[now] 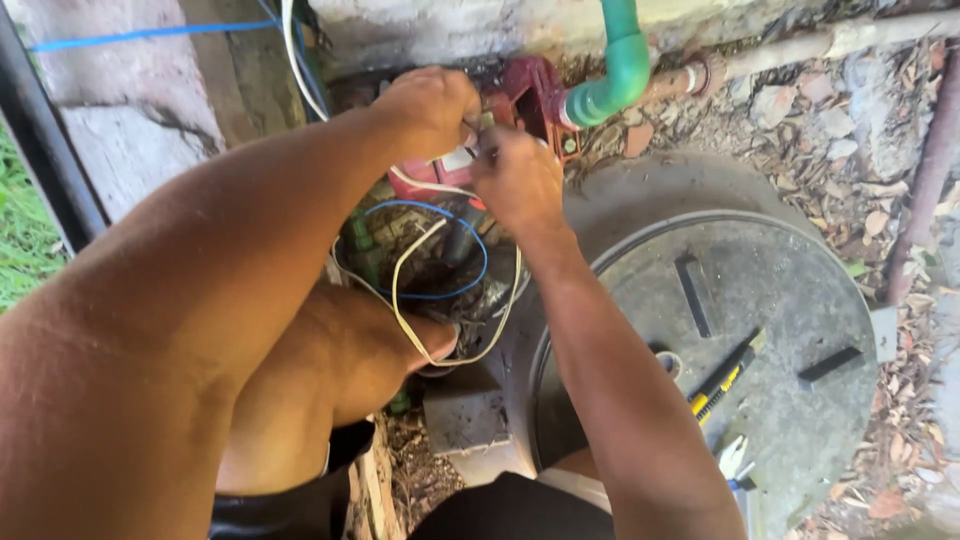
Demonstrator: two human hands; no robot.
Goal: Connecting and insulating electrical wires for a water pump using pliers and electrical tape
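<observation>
Head view: both hands up at the red pump (520, 100), which sits against the concrete wall (120, 110) at the top of frame.

Left hand (430, 105) is curled into a loose fist at the pump's upper left, fingers bunched together. It seems to pinch something small at the fingertips, but I can't tell what; it's hidden between the two hands.

Right hand (518, 180) is just beside it, touching or nearly touching, fingers closed and pressed together on the same spot at the pump's front. Grip detail is hidden by the back of the hand.

Green pipe elbow (620, 75) comes down from above and turns into the pump's right side. A pale pipe (820, 42) runs off to the right from that joint.

Below the hands, white cable (400, 300) and blue wire (440, 293) loop loosely in the gap between pump and knee (400, 345). More white cable runs up the wall at top left.

Right of the forearm: round dark tank lid (790, 330), flat on the ground. A yellow-and-black handled tool (722, 380) lies on the lid; pliers (735, 458) with pale handles lie near its lower edge, well apart from both hands.

Dry leaves (860, 140) litter the ground around the lid. Grass (25, 240) at far left.
</observation>
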